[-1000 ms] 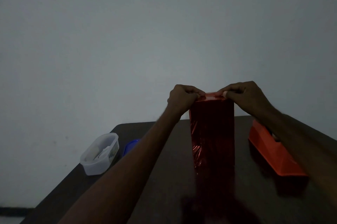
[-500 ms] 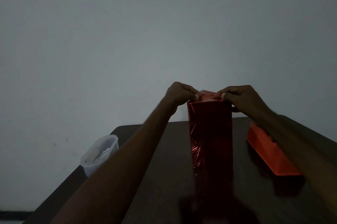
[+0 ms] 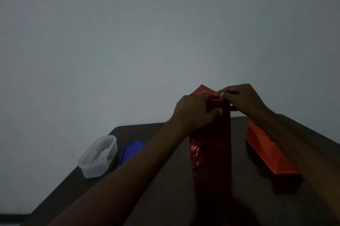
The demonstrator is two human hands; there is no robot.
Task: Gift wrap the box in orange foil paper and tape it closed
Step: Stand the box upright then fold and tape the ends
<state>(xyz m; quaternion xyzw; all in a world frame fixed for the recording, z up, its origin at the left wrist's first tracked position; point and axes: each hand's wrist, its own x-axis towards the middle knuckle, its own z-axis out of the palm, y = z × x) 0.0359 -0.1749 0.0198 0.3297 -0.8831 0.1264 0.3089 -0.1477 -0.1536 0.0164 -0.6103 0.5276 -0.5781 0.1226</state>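
Both hands work at the top of the upright box: the left hand (image 3: 195,113) curls round the upper left corner of the wrapped box (image 3: 211,144), thumb across its near face, while the right hand (image 3: 241,99) pinches the foil paper (image 3: 201,90) at the top edge, fingertips meeting those of the left. The box stands on end near the middle of the dark table (image 3: 139,130), its long sides already covered in foil; a triangular flap rises behind the fingers, not yet folded down. Judged from this, the body wrap is done and the top end is being creased; folding that flap and taping it remain, and the state of the bottom end cannot be seen. No tape is visible on the foil in this dim light. The orange tape dispenser (image 3: 268,154) lies just right of the box, partly under the right forearm, so reaching it means releasing the fold. Well apart to the left sit a clear plastic container (image 3: 98,157) and, beside it, a blue lid (image 3: 131,151)
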